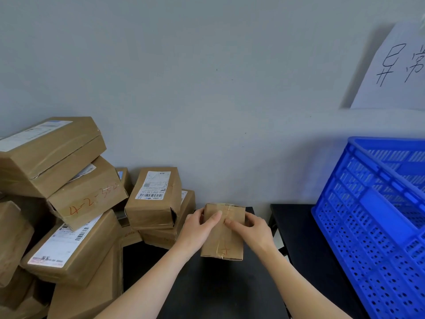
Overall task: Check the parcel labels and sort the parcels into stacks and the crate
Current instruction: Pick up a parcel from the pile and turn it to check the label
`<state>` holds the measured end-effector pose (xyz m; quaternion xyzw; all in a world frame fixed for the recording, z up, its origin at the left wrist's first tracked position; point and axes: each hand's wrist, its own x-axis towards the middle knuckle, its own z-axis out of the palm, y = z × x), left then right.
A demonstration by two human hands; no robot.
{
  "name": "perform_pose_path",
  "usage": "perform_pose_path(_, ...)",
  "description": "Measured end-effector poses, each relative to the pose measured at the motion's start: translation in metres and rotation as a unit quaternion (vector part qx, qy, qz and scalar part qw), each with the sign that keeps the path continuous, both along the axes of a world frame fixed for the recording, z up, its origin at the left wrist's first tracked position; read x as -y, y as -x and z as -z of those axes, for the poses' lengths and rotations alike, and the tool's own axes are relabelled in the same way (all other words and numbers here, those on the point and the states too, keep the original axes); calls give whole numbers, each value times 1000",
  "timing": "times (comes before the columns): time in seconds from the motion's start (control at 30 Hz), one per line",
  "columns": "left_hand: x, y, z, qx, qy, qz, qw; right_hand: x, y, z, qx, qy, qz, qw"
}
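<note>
A small brown cardboard parcel (224, 240), taped and marked with a red scrawl near its lower edge, is held above the black table (207, 284). My left hand (197, 229) grips its left side, thumb across the front. My right hand (249, 229) holds the right side with fingers on the taped seam. No printed label shows on the side facing me. The blue plastic crate (372, 222) stands to the right on a second black table (296, 226).
A heap of brown parcels (57, 203) fills the left, some with white labels, one marked "4-2" in red. A two-parcel stack (158, 203) sits against the grey wall. A handwritten paper sign (395, 70) hangs above the crate.
</note>
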<state>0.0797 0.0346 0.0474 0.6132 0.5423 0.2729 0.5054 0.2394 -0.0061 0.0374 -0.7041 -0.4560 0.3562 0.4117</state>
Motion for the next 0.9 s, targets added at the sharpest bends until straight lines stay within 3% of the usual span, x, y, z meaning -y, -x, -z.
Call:
perform_pose_path(0.2,0,2,-3,-9,-10,-21,1000,0,6,-10,-10,14,28,999)
perform_pose_path(0.43,2,7,0,-76,-10,-1,997,-7,6,-8,-9,68,61,996)
perform_pose_path(0.9,8,14,-3,-41,66,-2,997,-9,28,-6,-14,89,-13,996)
